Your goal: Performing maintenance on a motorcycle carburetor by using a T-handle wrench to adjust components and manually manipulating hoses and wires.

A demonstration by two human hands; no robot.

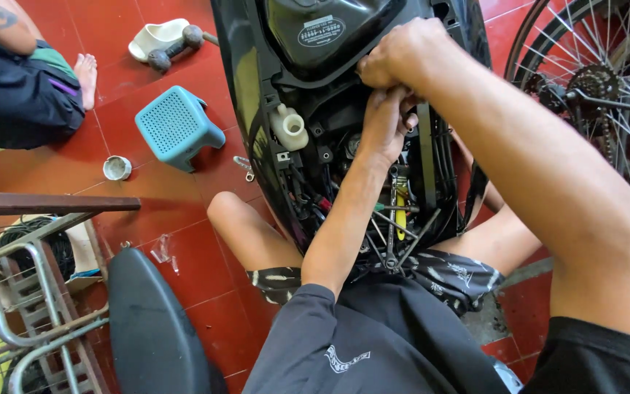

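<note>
A black scooter [246,87] stands opened up between my knees, its wiring and frame exposed. My right hand [401,55] is a closed fist at the lower rim of the black storage tub [329,36]. Just below it, my left hand [384,124] reaches up into the frame with curled fingers, next to a black upright bar [426,153]. The two hands touch, and whatever they grip is hidden between them. A white plastic filler neck [288,128] sits left of my left hand. Several wrenches and a yellow-handled tool [400,211] lie in the frame below my left forearm.
On the red tiled floor lie a teal plastic stool [176,125], a dumbbell [175,48], a small round tin [117,168] and loose bolts [243,166]. Another person [16,80] sits at the upper left. A bicycle wheel [592,80] stands right; a black panel [151,321] and metal rack [9,292] are lower left.
</note>
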